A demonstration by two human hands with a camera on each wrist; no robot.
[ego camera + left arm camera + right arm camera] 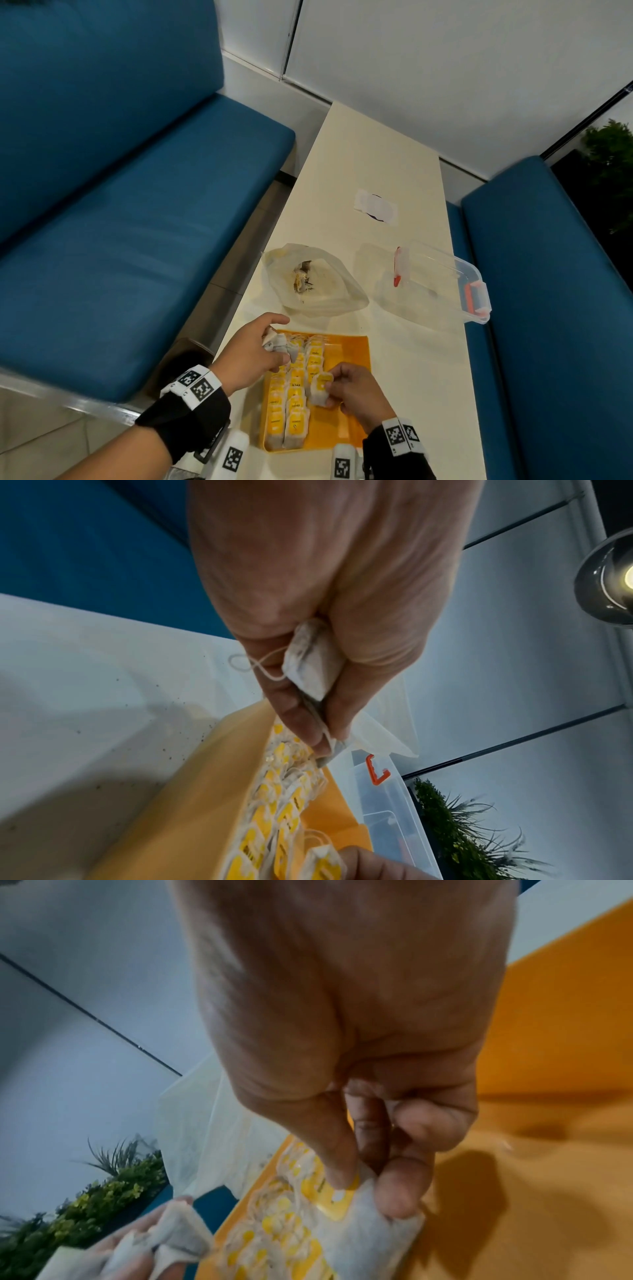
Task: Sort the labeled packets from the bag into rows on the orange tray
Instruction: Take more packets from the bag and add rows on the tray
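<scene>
**Hands mid-sort, tray part filled**

Right hand pinches one packet above the orange tray. Left hand clutches several spare packets. Two full rows laid, third underway; bag apparently nearly emptied.

Even indoor light, a lit lamp glaring; wrist views blur near edges, head view bends outward.

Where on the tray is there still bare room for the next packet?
The orange tray is bare along its right side, between the packet rows and the right rim. The left side is crowded. The right hand holds a packet at the third row's near end.
</scene>
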